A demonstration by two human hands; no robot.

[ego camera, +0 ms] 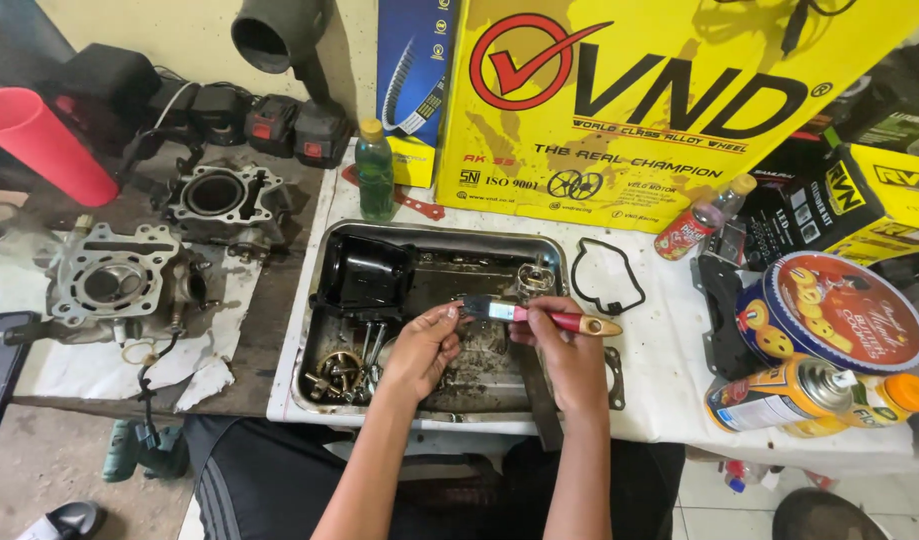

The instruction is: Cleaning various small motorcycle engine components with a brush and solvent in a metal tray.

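Head view: looks down on a workbench with both hands over a metal tray (319, 395) at the centre of the frame.
Right hand (564, 345): fingers closed around the red handle of a brush (539, 316), which lies level with its bristles pointing to the left of the frame.
Left hand (424, 345): thumb and fingertips pinched narrow on a small part (457, 309) just at the bristle end; the part is too small to tell its kind.
Brush place: above the middle of the tray, held between the two hands, clear of the tray floor.
Tray contents: a black cover (364, 272) in the upper left corner, a brass gear (337, 368) and bolts at lower left, a small round metal piece (535, 278) at upper right, oily grime on the floor.
Left of frame: two engine cylinders, one (114, 282) on white paper and one (219, 198) behind it, with a red tube (39, 140) at upper left.
Behind the tray: a green bottle (375, 172) stands upright before a big yellow box (669, 110).
Right of frame: a black gasket (607, 277) lies on the white cloth just beside the tray, a round tin (834, 315) sits farther right, and a spray can (779, 393) lies on its side below the tin.
Lower edge: the person's dark-clad lap shows under the bench.
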